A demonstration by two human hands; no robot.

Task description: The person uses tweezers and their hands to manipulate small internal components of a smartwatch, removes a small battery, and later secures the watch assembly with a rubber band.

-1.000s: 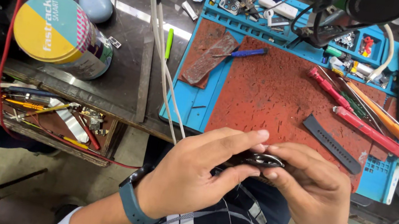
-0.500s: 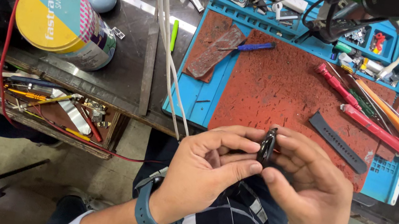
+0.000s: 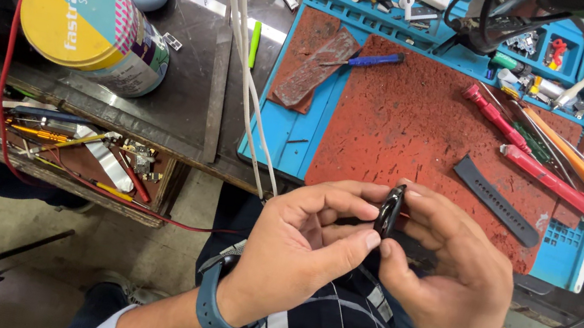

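Head view: small black oval device body, prob. a fitness-band module w/o strap, held edge-on above the lap, just in front of the blue work mat on the surface. Left hand pinching it betw. thumb & forefinger; right hand closed on its other side, fingertips on the rim. Looks light, rigid, glossy, so likely slippery & scratch-prone on the face. Best gripped by the narrow edges, not the face. Loose dark strap lying on the mat, well apart.
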